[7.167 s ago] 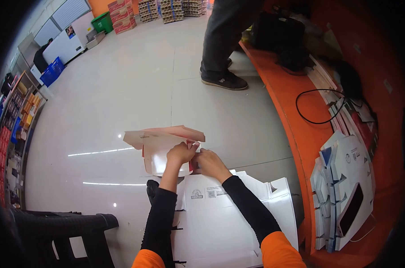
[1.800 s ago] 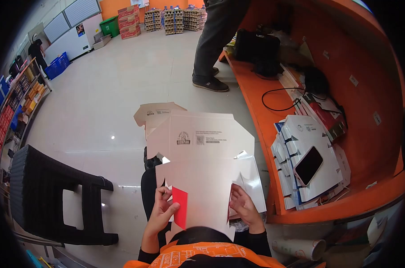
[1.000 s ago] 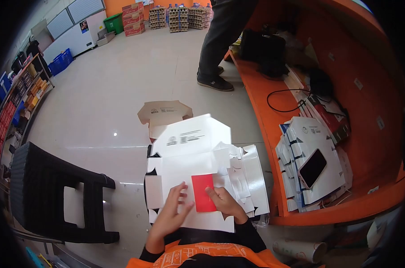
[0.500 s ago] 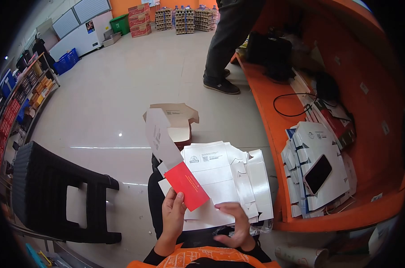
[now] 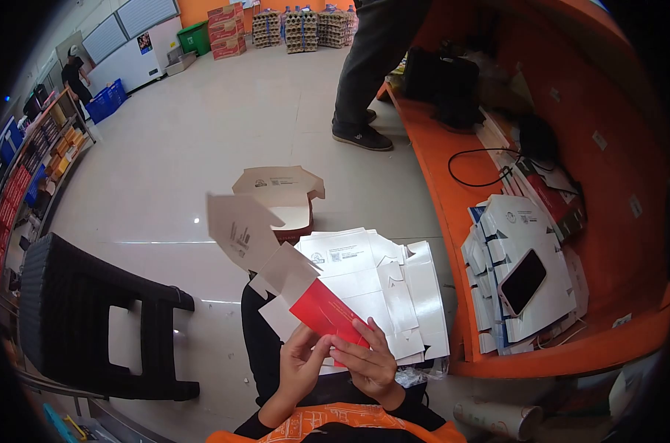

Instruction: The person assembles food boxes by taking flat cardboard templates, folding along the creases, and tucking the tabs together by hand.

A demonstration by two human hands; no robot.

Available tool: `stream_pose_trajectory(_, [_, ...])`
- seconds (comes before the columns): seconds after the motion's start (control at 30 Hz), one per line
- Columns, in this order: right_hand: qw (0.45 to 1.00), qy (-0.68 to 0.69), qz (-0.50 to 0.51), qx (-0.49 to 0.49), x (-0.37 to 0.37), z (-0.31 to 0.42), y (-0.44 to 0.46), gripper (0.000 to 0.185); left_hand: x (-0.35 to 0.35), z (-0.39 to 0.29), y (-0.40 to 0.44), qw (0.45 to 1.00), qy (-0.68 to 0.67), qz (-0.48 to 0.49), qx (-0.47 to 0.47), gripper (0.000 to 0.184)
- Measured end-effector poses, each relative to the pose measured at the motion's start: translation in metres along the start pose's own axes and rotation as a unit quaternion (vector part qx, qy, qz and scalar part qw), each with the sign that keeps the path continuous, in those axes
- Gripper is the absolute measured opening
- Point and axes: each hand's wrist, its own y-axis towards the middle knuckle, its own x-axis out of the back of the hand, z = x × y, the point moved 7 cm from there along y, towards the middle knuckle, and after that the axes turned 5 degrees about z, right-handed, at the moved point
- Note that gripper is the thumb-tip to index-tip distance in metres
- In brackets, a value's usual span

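Just above the person's lap, a white carton (image 5: 246, 232) is held at a slant, its printed flap raised to the left and its red panel (image 5: 316, 308) running down to the hands. Half a second ago the left hand (image 5: 302, 362) had that panel alone, while the right hand (image 5: 368, 362) was apart from it with its fingers wide; now the right hand has come over and both are on the panel's near end. The left fingers are narrow, pinching the edge, and the right fingers lie bent across it, the two thumbs close together. That probably means the fold is now being worked from both sides rather than simply carried by one hand. The stack of flat cartons (image 5: 350, 277) below has not visibly shifted.

Beyond it, on the pale floor (image 5: 165, 184), stands a part-folded box (image 5: 279, 188) with its lid up, showing white board inside. On the orange shelf (image 5: 438, 184) to the right, a phone (image 5: 523, 282) rests on a pile of more flat board (image 5: 553, 269). Far back, a blue crate (image 5: 107, 101), a green bin (image 5: 195, 38) and stacked red boxes (image 5: 227, 31) stand near the wall; their contents are too small or hidden to tell
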Motion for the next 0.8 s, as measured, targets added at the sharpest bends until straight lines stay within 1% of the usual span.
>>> stream_pose_trajectory(0.03, [1.000,0.002,-0.005,0.002,-0.002,-0.001,-0.001,0.024,0.000,-0.002,0.000,0.999,0.031,-0.002,-0.017,0.030])
stream_pose_trajectory(0.13, [1.000,-0.004,-0.014,0.010,-0.001,0.002,0.000,0.024,-0.002,-0.009,0.001,0.997,0.081,0.004,-0.019,0.027])
stream_pose_trajectory(0.23, [0.999,-0.032,-0.010,0.009,-0.002,0.003,0.001,0.027,-0.003,-0.002,-0.006,0.996,0.088,0.020,-0.015,0.028])
stream_pose_trajectory(0.27, [0.999,-0.045,-0.007,0.008,-0.002,0.002,0.001,0.028,-0.007,-0.001,-0.010,0.996,0.089,0.029,-0.010,0.031])
stream_pose_trajectory(0.33, [1.000,-0.005,-0.023,0.017,-0.004,0.000,-0.002,0.029,-0.008,0.002,-0.016,0.996,0.087,0.031,-0.016,0.032])
stream_pose_trajectory(0.37, [0.999,0.016,-0.030,0.023,-0.005,0.000,-0.003,0.031,-0.008,0.003,-0.017,0.996,0.085,0.031,-0.019,0.033])
stream_pose_trajectory(0.4, [0.999,0.033,-0.033,-0.002,-0.004,0.002,0.002,0.034,-0.017,-0.007,-0.014,0.993,0.082,0.072,-0.034,0.036])
stream_pose_trajectory(0.47, [0.996,0.067,-0.040,-0.052,0.001,0.013,0.013,0.044,-0.019,-0.008,-0.014,0.992,0.075,0.093,-0.051,0.038])
stream_pose_trajectory(0.5, [0.996,0.074,-0.023,-0.046,0.001,0.013,0.013,0.049,-0.021,-0.010,-0.013,0.990,0.072,0.103,-0.061,0.038])
stream_pose_trajectory(0.53, [0.996,0.082,-0.007,-0.040,0.004,0.012,0.013,0.054,-0.024,-0.017,-0.010,0.978,0.150,0.112,-0.093,0.040])
stream_pose_trajectory(0.57, [0.995,0.091,0.008,-0.035,0.004,0.012,0.012,0.059,-0.025,-0.020,-0.008,0.975,0.171,0.118,-0.082,0.039])
stream_pose_trajectory(0.6, [0.985,0.156,-0.051,-0.061,0.008,0.001,0.010,0.062,-0.024,-0.023,-0.006,0.971,0.192,0.123,-0.070,0.038])
stream_pose_trajectory(0.63, [0.975,0.170,-0.111,-0.090,0.016,-0.013,0.009,0.059,-0.022,-0.024,-0.007,0.967,0.213,0.128,-0.058,0.036])
stream_pose_trajectory(0.67, [0.972,0.180,-0.117,-0.098,0.022,-0.024,0.013,0.055,-0.018,-0.027,-0.008,0.955,0.253,0.128,-0.086,0.031])
stream_pose_trajectory(0.7, [0.968,0.189,-0.124,-0.106,0.031,-0.034,0.018,0.052,-0.015,-0.027,-0.008,0.954,0.256,0.138,-0.076,0.030])
stream_pose_trajectory(0.77, [0.980,0.129,-0.120,-0.095,0.047,-0.042,0.032,0.045,-0.009,-0.030,-0.010,0.950,0.261,0.161,-0.054,0.029])
stream_pose_trajectory(0.8, [0.987,0.110,-0.085,-0.079,0.053,-0.040,0.043,0.040,-0.005,-0.030,-0.010,0.948,0.272,0.160,-0.047,0.029])
